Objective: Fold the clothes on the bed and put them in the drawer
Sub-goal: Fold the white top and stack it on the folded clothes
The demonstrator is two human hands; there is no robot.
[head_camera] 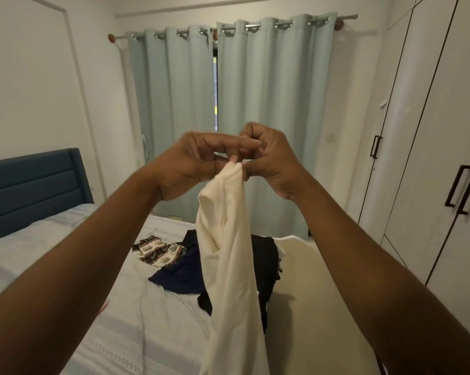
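A cream garment [229, 255] hangs in front of the person. Its lower end drops out of view at the near edge and its top is bunched between the two raised hands.

The step in hand looks like finding an edge or seam so the piece can be spread for folding. To do that well, the hands should part along the top hem until the cloth hangs flat and untwisted. Then it can be lowered onto a bare stretch of the bed [115, 315], not onto the pile.

The left hand [193, 165] pinches the gathered top between thumb and fingertips, with its forefinger reaching right towards the other hand. The right hand [270, 161] has its fingers curled tight, and its thumb nips the same bunch of cloth from the right. The two hands are touching or nearly so, and neither is spread wide.

Farther off, unfolded clothes lie on the bed behind the hanging cloth:
- a navy garment [181, 276]
- a patterned piece [158, 250] just left of it
- a black garment [265, 257] to the right

Beyond them are a blue headboard [31, 190] at far left, pale curtains [255, 104], and a white wardrobe [431, 158] on the right. No drawer is visible.
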